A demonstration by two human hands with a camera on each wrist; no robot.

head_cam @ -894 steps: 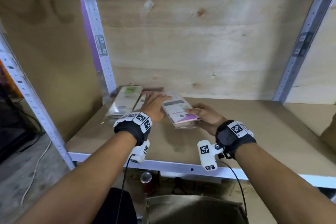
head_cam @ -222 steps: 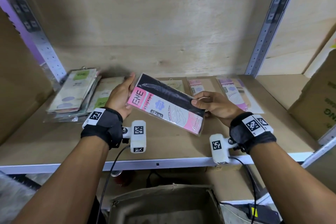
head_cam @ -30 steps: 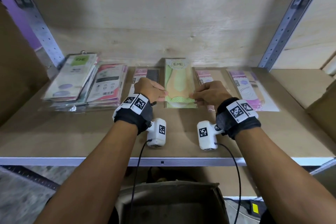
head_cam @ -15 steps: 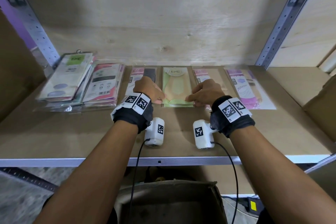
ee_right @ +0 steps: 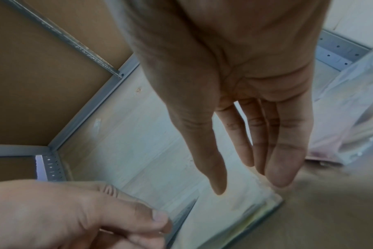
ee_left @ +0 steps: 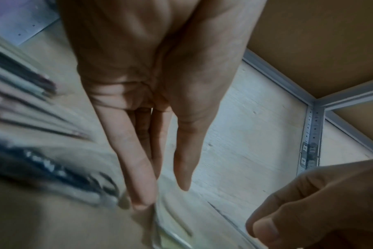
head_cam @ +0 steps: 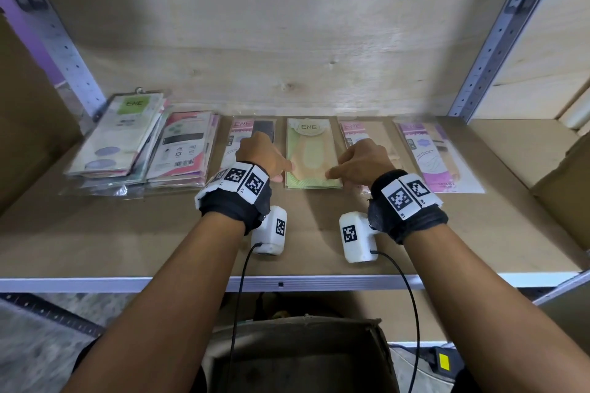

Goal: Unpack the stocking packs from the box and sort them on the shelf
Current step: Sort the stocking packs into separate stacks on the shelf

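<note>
Box (head_cam: 300, 357): open, nearest to the person, below the shelf edge.
Shelf (head_cam: 159, 242): wooden board with a metal front rail.
Left hand (head_cam: 260, 155): fingers straight and loose, tips at the near left corner of the green pack; it grips nothing.
Right hand (head_cam: 362, 161): fingers straight, holding nothing, tips at the near right corner.
Green pack (head_cam: 311, 153): flat on the shelf between both hands.
Other packs: a black-pink pack (head_cam: 247, 134) on the left, pink pack (head_cam: 357, 131) and purple pack (head_cam: 437, 159) on the right, two stacks (head_cam: 143, 147) far left.

The pink pack (head_cam: 247, 140) is partly hidden by the left hand (head_cam: 260, 153); the box (head_cam: 303, 357) is cut off below; the stacked packs (ee_left: 32, 134) are blurred.
</note>
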